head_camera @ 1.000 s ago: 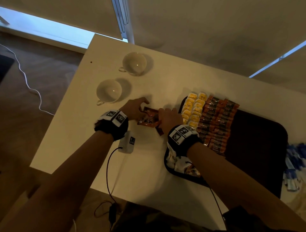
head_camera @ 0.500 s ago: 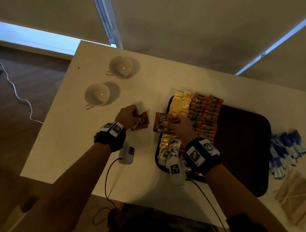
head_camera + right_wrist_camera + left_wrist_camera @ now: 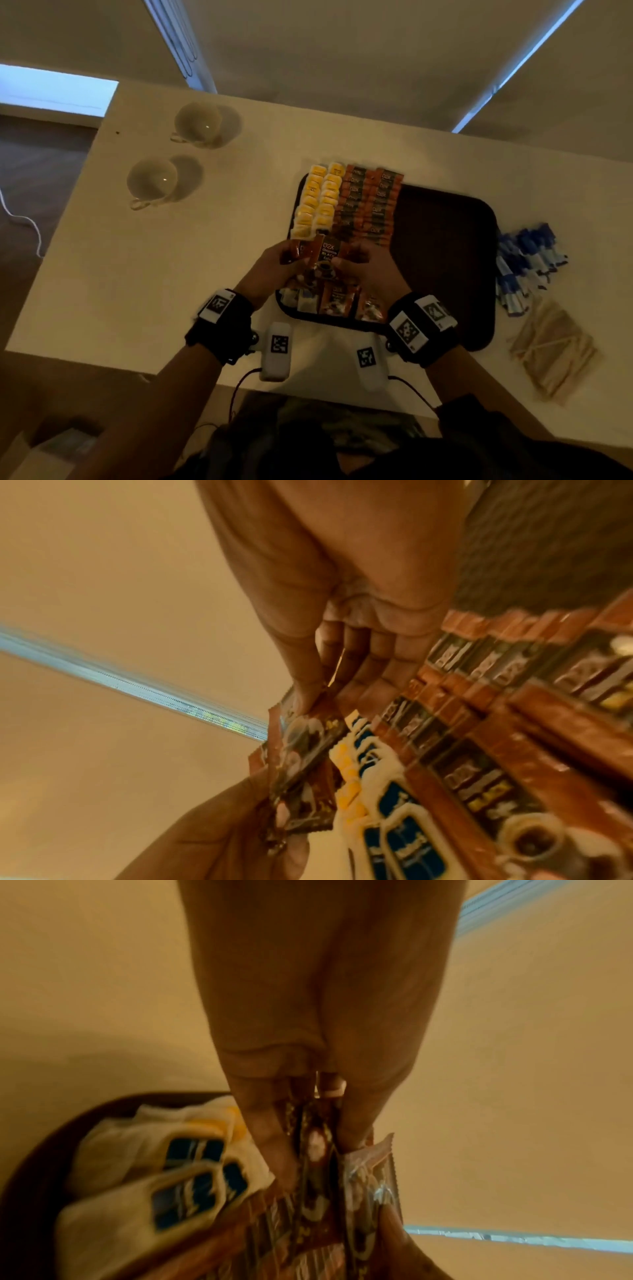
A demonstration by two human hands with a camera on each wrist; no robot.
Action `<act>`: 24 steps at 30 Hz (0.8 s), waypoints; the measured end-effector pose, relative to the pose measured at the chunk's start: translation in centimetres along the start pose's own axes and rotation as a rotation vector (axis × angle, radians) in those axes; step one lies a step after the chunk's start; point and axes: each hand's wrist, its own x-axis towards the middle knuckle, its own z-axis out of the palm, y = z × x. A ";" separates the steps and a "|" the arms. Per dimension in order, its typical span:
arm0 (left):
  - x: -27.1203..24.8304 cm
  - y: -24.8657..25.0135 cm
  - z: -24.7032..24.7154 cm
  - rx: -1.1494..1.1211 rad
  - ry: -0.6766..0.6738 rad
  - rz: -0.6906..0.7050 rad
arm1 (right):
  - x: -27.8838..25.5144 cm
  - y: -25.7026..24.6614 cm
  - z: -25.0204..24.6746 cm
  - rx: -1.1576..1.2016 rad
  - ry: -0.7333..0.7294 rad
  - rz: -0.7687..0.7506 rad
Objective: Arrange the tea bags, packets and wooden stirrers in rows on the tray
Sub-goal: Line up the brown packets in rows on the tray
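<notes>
Brown coffee packets (image 3: 325, 253) are held above the near left part of the tray (image 3: 445, 260) in the head view, pinched between the left hand (image 3: 274, 267) and the right hand (image 3: 370, 270); the packet row is judged the step in hand, and laying them squarely beside the orange packets (image 3: 373, 205) is called for next. Bare tray room is left to the right, toward the blue sachets (image 3: 524, 260) and wooden stirrers (image 3: 551, 349).

Seen from the left wrist, thumb and fingers (image 3: 270, 1150) are clamped on the packets' edge, beside tea bags (image 3: 164, 1183).

Seen from the right wrist, fingertips (image 3: 308, 696) are closed on the same packets, near the tray's rows.
</notes>
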 end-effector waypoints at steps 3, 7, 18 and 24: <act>-0.9 -0.6 2.4 -0.018 -0.065 -0.010 | -1.4 1.2 -2.1 -0.056 0.004 -0.014; -1.7 -1.2 4.5 -0.017 -0.114 -0.050 | -2.8 3.0 -4.3 -0.097 0.024 -0.019; -0.3 -4.2 6.2 0.722 0.078 0.152 | -4.0 7.3 -8.3 -0.112 0.229 0.033; 0.3 -4.3 7.3 0.929 0.151 0.209 | -3.5 8.8 -8.5 -0.088 0.383 0.098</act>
